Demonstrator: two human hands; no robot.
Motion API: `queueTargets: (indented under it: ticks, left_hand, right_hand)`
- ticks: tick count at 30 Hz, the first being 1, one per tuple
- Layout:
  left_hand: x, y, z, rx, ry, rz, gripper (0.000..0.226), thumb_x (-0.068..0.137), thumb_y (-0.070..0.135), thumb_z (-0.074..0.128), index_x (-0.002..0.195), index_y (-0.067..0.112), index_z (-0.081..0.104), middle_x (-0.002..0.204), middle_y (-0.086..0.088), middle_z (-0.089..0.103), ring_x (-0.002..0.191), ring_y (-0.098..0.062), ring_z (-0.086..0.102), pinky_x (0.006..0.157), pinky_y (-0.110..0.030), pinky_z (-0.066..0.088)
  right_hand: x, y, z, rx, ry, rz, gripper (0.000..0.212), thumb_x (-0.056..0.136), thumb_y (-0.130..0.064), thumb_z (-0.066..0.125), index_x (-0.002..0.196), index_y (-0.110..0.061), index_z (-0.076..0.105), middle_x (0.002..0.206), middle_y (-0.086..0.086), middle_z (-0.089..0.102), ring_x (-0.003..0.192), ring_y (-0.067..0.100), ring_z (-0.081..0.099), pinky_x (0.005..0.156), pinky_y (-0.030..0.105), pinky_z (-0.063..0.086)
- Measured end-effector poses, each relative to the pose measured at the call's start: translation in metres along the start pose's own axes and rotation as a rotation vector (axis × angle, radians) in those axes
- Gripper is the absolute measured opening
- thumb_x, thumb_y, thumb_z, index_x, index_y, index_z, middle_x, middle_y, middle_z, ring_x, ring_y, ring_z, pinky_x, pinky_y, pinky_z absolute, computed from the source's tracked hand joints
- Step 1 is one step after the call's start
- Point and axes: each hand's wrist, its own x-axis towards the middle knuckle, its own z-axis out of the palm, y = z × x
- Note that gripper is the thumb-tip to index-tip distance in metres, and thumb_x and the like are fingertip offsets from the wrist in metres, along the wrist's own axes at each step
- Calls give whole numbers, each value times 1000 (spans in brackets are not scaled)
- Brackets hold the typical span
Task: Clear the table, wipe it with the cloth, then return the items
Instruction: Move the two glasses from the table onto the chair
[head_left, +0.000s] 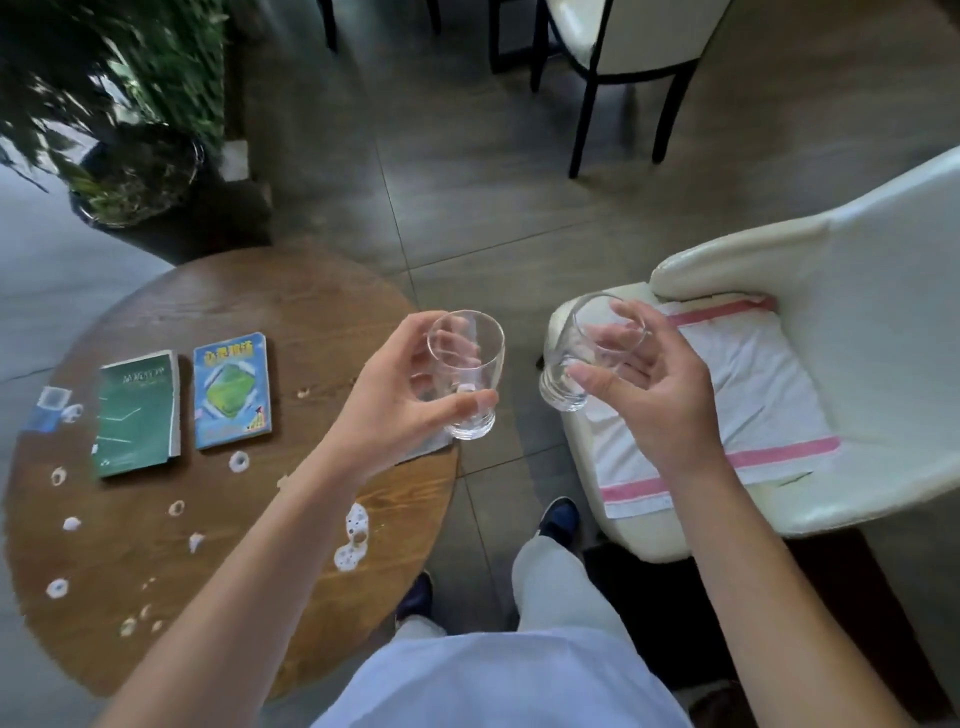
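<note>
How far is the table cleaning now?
Early clearing stage. In hand: the left hand holds one glass, the right hand another glass, both off the table. Left: green book, blue book and white spills remain; the cloth lies unused on the chair.

Single head-worn view — looks steeply down and forward from standing height. Round table (218, 291) fills lower left, chair (831, 270) right; both close.

Each hand (395, 395) (660, 400) holds a clear glass (470, 374) (576, 364).
</note>
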Motion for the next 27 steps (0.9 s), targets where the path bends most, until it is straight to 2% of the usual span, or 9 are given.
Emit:
queueTargets:
  ticks: [3, 6, 10, 15, 20, 23, 27]
  left_hand:
    - [40, 19, 42, 50, -104, -11, 73, 73, 26, 94, 134, 20, 54, 121, 1, 70, 115, -17, 69, 102, -42, 56]
    - [73, 35, 79, 34, -132, -18, 74, 72, 32, 93, 134, 21, 54, 121, 2, 70, 116, -18, 69, 104, -43, 55]
    - [110, 55, 125, 76, -170, -15, 75, 70, 43, 92, 133, 26, 54, 122, 11, 70, 116, -11, 69, 105, -36, 54]
    - [147, 70, 167, 93, -236, 10, 72, 74, 30, 92, 134, 26, 54, 126, 12, 70, 119, -11, 68, 108, -37, 51]
    - [191, 73, 202, 87, -307, 25, 67, 75, 20, 89, 133, 15, 55, 119, 9, 72, 114, -13, 70, 102, -31, 54]
    - [220, 69, 225, 101, -397, 4, 65, 78, 14, 90, 132, 15, 54, 120, 5, 71, 114, -11, 69, 101, -35, 56]
    - [268, 58, 259, 160, -548, 7, 63, 71, 25, 91, 120, 35, 53, 116, 11, 71, 116, -11, 68, 102, -46, 56]
  right_hand:
    - [30, 7, -43, -4, -5, 33, 68, 77, -8, 90, 136, -23, 60, 128, 3, 70, 119, 9, 67, 107, 28, 52]
    - [48, 13, -83, -3, 14, 66, 68, 77, -4, 89, 136, -22, 60, 124, 0, 71, 117, 8, 68, 108, 30, 52]
    - [61, 23, -138, 8, 71, 106, 66, 78, -7, 89, 135, -22, 59, 121, -3, 70, 117, 9, 67, 107, 30, 52]
    - [71, 33, -186, 25, 148, 167, 63, 79, -9, 88, 132, -29, 59, 123, -2, 71, 118, 9, 67, 107, 30, 52]
    - [76, 42, -212, 25, 225, 192, 65, 77, -6, 88, 132, -27, 60, 124, -3, 70, 118, 7, 67, 107, 29, 50]
    - [84, 50, -228, 40, 292, 223, 64, 77, -6, 89, 129, -32, 61, 125, -3, 70, 119, 10, 66, 109, 34, 50]
    - [102, 62, -251, 62, 406, 274, 63, 78, -7, 88, 131, -28, 60, 124, -1, 71, 118, 11, 67, 109, 36, 51]
